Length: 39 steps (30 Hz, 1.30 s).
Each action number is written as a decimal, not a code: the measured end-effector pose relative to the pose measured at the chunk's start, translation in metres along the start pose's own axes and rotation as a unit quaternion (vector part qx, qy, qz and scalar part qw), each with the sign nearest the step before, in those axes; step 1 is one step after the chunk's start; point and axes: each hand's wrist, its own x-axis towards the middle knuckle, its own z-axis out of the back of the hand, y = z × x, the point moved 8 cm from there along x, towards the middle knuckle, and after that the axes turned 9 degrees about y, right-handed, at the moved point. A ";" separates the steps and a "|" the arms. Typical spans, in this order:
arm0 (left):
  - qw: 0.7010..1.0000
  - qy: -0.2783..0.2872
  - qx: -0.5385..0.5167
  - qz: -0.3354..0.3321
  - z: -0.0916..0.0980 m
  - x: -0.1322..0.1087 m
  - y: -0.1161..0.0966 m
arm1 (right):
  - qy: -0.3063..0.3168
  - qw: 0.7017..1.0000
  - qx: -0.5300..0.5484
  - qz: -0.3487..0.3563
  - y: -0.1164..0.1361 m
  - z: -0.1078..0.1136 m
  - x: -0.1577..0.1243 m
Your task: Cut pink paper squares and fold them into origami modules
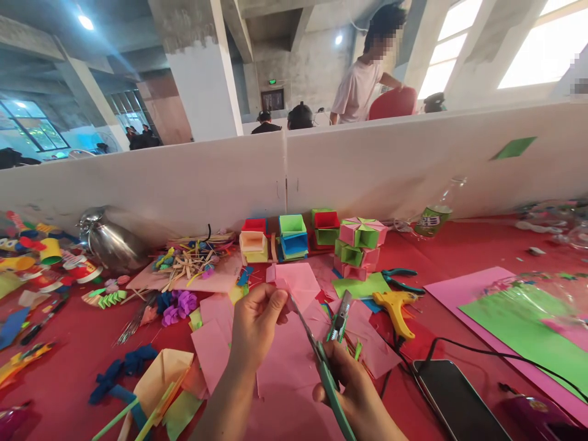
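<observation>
- Left hand (255,321) pinches a pink paper sheet (298,285) between thumb and fingers, closed on its near edge, lifting it just above the red table (459,257).
- Right hand (356,392) is closed through the handles of green scissors (328,343); blades gape wide, one meeting the sheet's edge.
- To cut well: keep the sheet taut, feed paper deep into the blades, keep the thumb clear of the cut line.
- Hard to tell: right fingers in the handles are hidden; any fold or marked line on the sheet is unreadable.
- Nearby: yellow glue gun (395,306), phone (454,398), folded paper boxes (361,242).
</observation>
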 end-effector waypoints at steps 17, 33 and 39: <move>0.997 0.065 0.047 0.006 -0.009 0.001 0.004 | -0.015 0.999 -0.036 -0.015 -0.008 0.004 0.001; 0.993 0.092 0.069 0.027 -0.019 -0.002 0.013 | -0.046 0.998 -0.044 -0.011 -0.006 0.008 0.000; 0.995 0.076 0.046 0.045 -0.020 -0.002 0.014 | -0.059 0.997 -0.035 -0.025 -0.007 0.011 0.003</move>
